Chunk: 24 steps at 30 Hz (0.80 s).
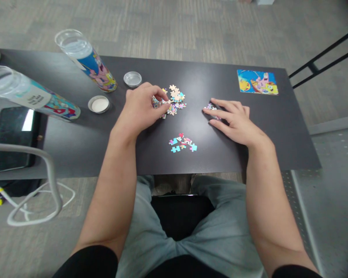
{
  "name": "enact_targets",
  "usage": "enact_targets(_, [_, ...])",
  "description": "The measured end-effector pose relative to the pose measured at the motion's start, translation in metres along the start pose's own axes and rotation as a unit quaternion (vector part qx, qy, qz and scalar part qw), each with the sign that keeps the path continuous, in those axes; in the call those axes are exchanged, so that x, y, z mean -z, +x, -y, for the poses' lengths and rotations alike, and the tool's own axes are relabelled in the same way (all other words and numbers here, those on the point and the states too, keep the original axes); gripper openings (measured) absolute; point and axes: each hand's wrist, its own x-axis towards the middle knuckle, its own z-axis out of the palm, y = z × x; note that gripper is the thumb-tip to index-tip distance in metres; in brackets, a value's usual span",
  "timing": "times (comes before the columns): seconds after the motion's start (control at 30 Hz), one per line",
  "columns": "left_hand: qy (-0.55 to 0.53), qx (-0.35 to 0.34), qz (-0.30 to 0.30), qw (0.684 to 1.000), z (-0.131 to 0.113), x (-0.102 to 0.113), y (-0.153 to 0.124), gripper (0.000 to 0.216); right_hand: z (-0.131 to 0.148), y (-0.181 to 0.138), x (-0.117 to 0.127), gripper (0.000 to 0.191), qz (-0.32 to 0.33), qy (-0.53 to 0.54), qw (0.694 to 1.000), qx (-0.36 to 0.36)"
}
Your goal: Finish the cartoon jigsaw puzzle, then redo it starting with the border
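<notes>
My left hand [142,106] reaches into a loose pile of jigsaw puzzle pieces [175,96] at the middle of the table. Its thumb and forefinger are bent together around a puzzle piece, partly hidden by the fingers. To the right, my right hand [234,119] lies with fingers spread over a smaller cluster of puzzle pieces [210,107], covering part of it. Nearer to me, between the two hands, several mostly light-blue and red pieces [182,143] lie apart from the pile.
Two clear tubes with cartoon prints, one tube [98,69] and another tube [55,100], stand at left. Beside them lie a clear lid [132,79] and a white-centred lid [99,104]. A cartoon picture card [257,82] is at far right. A black tablet [14,135] and grey cable [50,173] sit at far left.
</notes>
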Motion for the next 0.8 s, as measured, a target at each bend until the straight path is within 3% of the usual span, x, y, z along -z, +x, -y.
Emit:
enact_targets(0.23, [0.012,0.0,0.027,1.0,-0.002,-0.006,0.0,0.021,0.001,0.001,-0.002,0.06,-0.035,0.006,0.999,-0.007])
enact_targets(0.43, [0.002,0.004,0.018,1.0,0.0,-0.006,0.0,0.013,0.009,0.005,-0.006,0.061,-0.037,0.007,0.999,-0.005])
enact_targets(0.57, [-0.063,0.003,0.009,0.998,-0.001,-0.005,-0.001,0.003,0.006,0.003,-0.003,0.059,-0.044,0.004,0.999,-0.009])
enact_targets(0.8, [-0.215,0.013,0.027,0.976,-0.004,-0.005,0.002,0.013,-0.021,-0.003,0.01,0.049,-0.074,0.022,0.996,-0.052])
